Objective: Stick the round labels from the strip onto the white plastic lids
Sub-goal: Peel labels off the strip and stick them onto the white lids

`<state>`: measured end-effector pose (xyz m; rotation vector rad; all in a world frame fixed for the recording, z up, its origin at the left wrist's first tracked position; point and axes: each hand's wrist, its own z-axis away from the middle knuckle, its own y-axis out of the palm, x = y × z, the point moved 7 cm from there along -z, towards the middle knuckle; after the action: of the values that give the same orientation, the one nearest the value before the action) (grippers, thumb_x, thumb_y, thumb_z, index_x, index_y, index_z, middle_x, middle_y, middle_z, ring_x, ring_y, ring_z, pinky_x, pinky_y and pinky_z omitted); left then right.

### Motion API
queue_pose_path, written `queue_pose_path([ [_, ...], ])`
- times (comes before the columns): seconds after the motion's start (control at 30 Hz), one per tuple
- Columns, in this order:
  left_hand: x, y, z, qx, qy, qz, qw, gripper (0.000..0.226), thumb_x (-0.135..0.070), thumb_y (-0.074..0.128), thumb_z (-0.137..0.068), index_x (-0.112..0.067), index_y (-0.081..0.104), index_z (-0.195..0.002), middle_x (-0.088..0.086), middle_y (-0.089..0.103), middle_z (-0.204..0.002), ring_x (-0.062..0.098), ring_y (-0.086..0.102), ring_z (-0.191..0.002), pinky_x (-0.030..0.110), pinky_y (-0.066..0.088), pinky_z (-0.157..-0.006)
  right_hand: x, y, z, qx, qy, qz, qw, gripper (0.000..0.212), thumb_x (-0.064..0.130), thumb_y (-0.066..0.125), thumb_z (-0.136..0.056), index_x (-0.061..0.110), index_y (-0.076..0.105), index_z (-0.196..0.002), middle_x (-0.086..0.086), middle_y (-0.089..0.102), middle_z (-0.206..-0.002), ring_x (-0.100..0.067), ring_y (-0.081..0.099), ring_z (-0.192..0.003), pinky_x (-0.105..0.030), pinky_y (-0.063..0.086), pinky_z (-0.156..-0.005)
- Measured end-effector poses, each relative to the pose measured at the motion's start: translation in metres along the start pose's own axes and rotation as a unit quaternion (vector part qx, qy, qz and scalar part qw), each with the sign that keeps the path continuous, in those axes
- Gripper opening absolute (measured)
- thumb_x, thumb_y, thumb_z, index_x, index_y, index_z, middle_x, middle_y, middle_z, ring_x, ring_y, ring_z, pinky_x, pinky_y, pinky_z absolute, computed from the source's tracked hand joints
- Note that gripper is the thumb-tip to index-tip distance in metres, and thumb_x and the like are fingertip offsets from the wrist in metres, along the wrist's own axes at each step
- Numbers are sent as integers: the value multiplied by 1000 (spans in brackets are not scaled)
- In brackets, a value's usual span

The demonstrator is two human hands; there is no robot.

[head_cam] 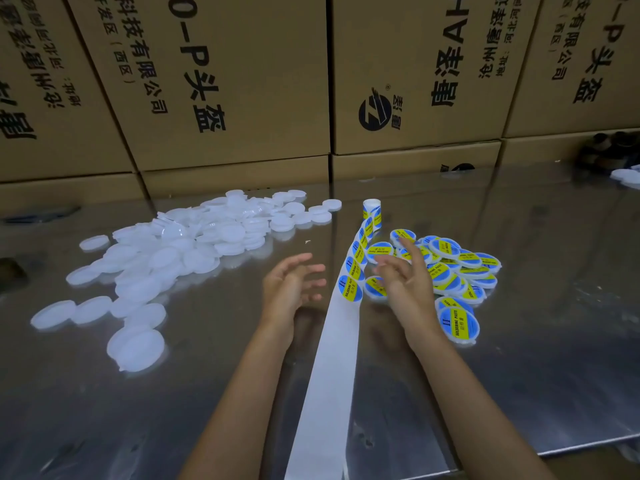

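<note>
The bare white backing of the strip (325, 393) runs from the near table (519, 393) edge up between my forearms, its peeled length blank until the first round label (350, 288), blue and yellow, just beyond my wrists. More labels follow along the strip to the small roll (371, 209) standing at its far end.

My left hand (291, 285) hovers just left of the strip, fingers loosely spread and holding nothing. My right hand (403, 271) hovers just right of it, fingers apart and empty too, over the near edge of the labelled lids (460, 271), which lie heaped right of the strip. The blank lids (180, 247) lie in a wide scatter well left of the strip, some overlapping, a few singles nearest me.

By my judgement the lids are light, stiff and slick, apt to skid on the shiny table, so I would pinch one by its rim rather than press it flat. The labels look thin, limp and sticky-backed; the place to take one is its free edge where it lifts off the backing, keeping fingertips off the glue. The backing itself is floppy paper and will want holding down while a label peels. Cartons (225, 81) wall the far side of the table.
</note>
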<state>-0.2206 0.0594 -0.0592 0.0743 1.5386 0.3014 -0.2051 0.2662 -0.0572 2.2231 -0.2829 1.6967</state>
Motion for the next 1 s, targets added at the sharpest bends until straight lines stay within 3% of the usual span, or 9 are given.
queue_pose_path([
  [0.1, -7, -11, 1, -55, 40, -88, 994, 31, 6, 45, -93, -16, 66, -102, 9, 73, -96, 16, 65, -71, 25, 51, -55, 1, 23, 14, 83, -71, 159, 981, 43, 0, 57, -90, 18, 57, -129, 0, 67, -112, -15, 63, -108, -11, 45, -83],
  [0.2, -23, -37, 3, -129, 82, -251, 956, 41, 7, 43, -84, -18, 66, -106, 6, 72, -106, 26, 66, -101, 33, 50, -86, -4, 36, 24, 160, -120, 283, 938, 43, 10, 61, -89, 19, 60, -131, 4, 62, -126, -10, 54, -121, -25, 42, -102],
  [0.27, -37, -64, 6, -186, 87, -402, 892, 43, 0, 50, -84, -19, 64, -121, 7, 66, -121, 31, 56, -121, 43, 39, -107, -4, 35, 23, 163, -119, 301, 932, 41, 12, 61, -89, 19, 61, -130, 3, 61, -127, -11, 52, -123, -31, 41, -106],
  [0.37, -51, -109, 10, -230, 32, -603, 763, 49, -19, 58, -93, -19, 47, -140, 16, 43, -147, 39, 33, -140, 61, 16, -116, -3, 33, 21, 153, -113, 311, 931, 39, 13, 62, -88, 17, 63, -127, 2, 63, -126, -15, 52, -122, -33, 41, -106],
  [0.47, -53, -157, 16, -245, -92, -655, 709, 63, -34, 58, -97, -16, 28, -150, 21, 19, -159, 47, 17, -146, 64, 17, -115, -4, 35, 22, 158, -112, 325, 926, 38, 13, 62, -88, 16, 63, -126, 1, 63, -124, -14, 52, -120, -28, 40, -103],
  [0.6, -51, -182, 20, -232, -132, -663, 700, 51, -25, 55, -99, -9, 36, -144, 25, 31, -151, 45, 34, -138, 54, 33, -110, -4, 35, 22, 161, -107, 329, 924, 37, 14, 62, -89, 16, 63, -125, 0, 63, -124, -14, 51, -119, -26, 39, -102],
  [0.7, -56, -176, 15, -218, -81, -712, 662, 34, -16, 49, -100, -5, 52, -131, 25, 48, -136, 42, 47, -127, 46, 39, -105, -4, 35, 22, 157, -113, 332, 923, 34, 14, 62, -89, 16, 65, -123, 1, 64, -120, -14, 52, -116, -21, 37, -95],
  [0.87, -52, -150, 2, -179, -2, -740, 648, 27, -25, 49, -99, -8, 61, -117, 20, 60, -120, 38, 55, -116, 48, 35, -110, 0, 35, 23, 140, -152, 356, 911, 32, 15, 66, -85, 19, 67, -117, 4, 66, -110, -15, 51, -107, -26, 39, -94],
  [1.0, -37, -113, -2, -135, 105, -711, 682, 32, -27, 50, -98, -6, 63, -118, 22, 63, -114, 40, 58, -107, 44, 43, -99, -3, 36, 23, 135, -164, 409, 888, 36, 23, 69, -83, 23, 65, -119, 5, 64, -115, -17, 50, -114, -32, 31, -99],
])
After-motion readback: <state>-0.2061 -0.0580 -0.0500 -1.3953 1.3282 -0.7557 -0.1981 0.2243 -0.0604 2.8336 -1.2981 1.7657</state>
